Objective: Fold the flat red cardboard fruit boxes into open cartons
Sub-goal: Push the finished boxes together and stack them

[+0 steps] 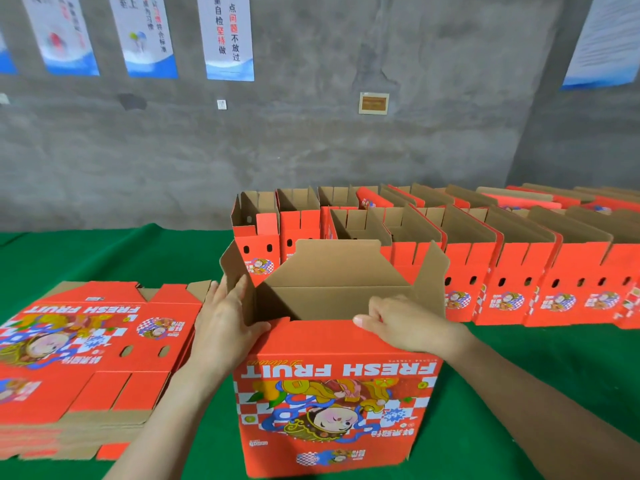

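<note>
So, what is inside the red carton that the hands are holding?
Only bare brown cardboard walls show inside the carton; its floor is hidden by the near wall. The right hand grips that wall's rim.

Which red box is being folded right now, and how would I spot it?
On the green table, rows of finished cartons line the back and a stack of flat boxes lies at the left. The box stands alone at the near edge. Only it has hands on it: the left hand against a side flap, the right hand gripping the front rim.
</note>
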`<state>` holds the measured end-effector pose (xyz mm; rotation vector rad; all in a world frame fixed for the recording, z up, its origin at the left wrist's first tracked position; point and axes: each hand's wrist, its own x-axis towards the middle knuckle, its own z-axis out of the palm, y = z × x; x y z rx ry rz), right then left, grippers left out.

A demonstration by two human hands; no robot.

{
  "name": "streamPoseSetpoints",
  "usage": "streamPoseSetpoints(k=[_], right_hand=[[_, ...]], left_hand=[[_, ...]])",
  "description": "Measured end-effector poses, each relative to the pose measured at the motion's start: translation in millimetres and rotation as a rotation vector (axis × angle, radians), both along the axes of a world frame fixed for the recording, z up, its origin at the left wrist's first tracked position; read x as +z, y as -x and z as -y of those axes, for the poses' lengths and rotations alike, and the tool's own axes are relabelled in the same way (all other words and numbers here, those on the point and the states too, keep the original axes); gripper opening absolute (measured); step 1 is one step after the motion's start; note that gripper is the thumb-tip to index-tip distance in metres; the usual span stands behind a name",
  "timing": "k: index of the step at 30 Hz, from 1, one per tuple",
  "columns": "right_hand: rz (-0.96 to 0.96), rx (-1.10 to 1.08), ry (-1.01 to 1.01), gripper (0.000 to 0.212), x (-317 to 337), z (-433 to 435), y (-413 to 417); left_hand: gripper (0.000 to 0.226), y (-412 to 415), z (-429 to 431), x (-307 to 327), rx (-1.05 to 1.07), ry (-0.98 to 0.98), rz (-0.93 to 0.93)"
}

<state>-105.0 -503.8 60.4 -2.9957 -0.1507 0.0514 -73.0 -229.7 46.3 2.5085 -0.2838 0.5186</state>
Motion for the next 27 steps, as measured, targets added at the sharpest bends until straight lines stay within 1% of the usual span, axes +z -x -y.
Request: streamPoseSetpoints(k=[1, 2, 3, 4, 5, 7, 8, 9, 10, 11, 13, 15, 16, 17, 19, 20, 21, 24, 26, 27], right_hand=[[0.071, -0.019, 0.028, 0.042, -7.2, -1.9, -2.0], [0.123, -0.035, 0.026, 0.045, -12.5, -2.1, -2.7], [0.155, -0.032, 0.010, 0.057, -16.3, 0.1, -4.0], [0.157, -0.020, 0.008, 0.071, -17.0, 2.6, -5.2], [0.146, -0.016, 0.012, 0.082, -16.2, 5.0, -6.2], [0.108, -0.015, -0.013, 0.091, -14.1, 7.5, -7.8], [0.088, -0.017, -0.017, 0.093, -14.4, 8.7, -9.5], [0.075, -0.019, -0.021, 0.095, -14.7, 9.0, -10.4], [0.067, -0.022, -0.026, 0.096, -14.5, 9.4, -10.9], [0.064, -0.025, -0.027, 0.096, -14.6, 10.2, -11.9], [0.060, -0.022, -0.022, 0.096, -14.8, 9.6, -12.4], [0.067, -0.024, -0.022, 0.096, -15.7, 8.4, -12.3], [0.073, -0.023, -0.025, 0.095, -15.9, 8.5, -12.2], [0.079, -0.021, -0.026, 0.095, -15.7, 8.6, -11.5], [0.108, -0.032, -0.024, 0.094, -15.4, 9.2, -9.5], [0.142, -0.046, -0.025, 0.094, -15.1, 9.8, -8.4], [0.202, -0.058, -0.026, 0.094, -15.0, 9.7, -7.0], [0.483, -0.006, 0.059, 0.085, -12.6, 3.3, -0.8], [0.663, 0.008, 0.098, 0.083, -10.7, 1.3, 2.8], [0.756, -0.020, 0.063, 0.086, -10.1, 1.7, 3.9]], left_hand=[[0.091, -1.0, -1.0, -0.7, -0.004, -0.005, -0.003], [0.091, -1.7, -2.3, -2.0, -0.017, -0.001, -0.003], [0.092, -2.6, -3.2, -3.5, -0.043, 0.015, 0.008], [0.094, -3.3, -4.1, -5.0, -0.085, 0.030, 0.034], [0.098, -4.3, -4.8, -5.8, -0.143, 0.036, 0.072], [0.109, -6.1, -5.0, -5.4, -0.299, 0.042, 0.140], [0.113, -5.6, -4.1, -3.8, -0.374, 0.055, 0.138], [0.114, -5.2, -3.4, -2.9, -0.438, 0.070, 0.098], [0.109, -5.2, -2.3, -2.3, -0.490, 0.077, 0.028], [0.098, -6.9, -1.6, -2.1, -0.523, 0.053, -0.043], [0.065, -12.9, -1.7, 1.4, -0.497, -0.085, -0.117], [0.044, -23.0, 2.3, 8.4, -0.377, -0.113, -0.066], [0.039, -28.4, 6.3, 11.7, -0.311, -0.110, -0.027], [0.038, -32.4, 11.9, 14.0, -0.253, -0.138, -0.005], [0.049, -39.8, 21.6, 13.0, -0.160, -0.278, -0.024], [0.054, -43.6, 24.4, 10.0, -0.149, -0.313, -0.065], [0.056, -46.9, 25.2, 7.4, -0.174, -0.294, -0.120], [0.059, -55.3, 19.0, 3.4, -0.350, -0.119, -0.258], [0.059, -56.2, 13.5, 3.3, -0.380, -0.103, -0.264], [0.059, -56.3, 12.2, 3.8, -0.384, -0.111, -0.255]])
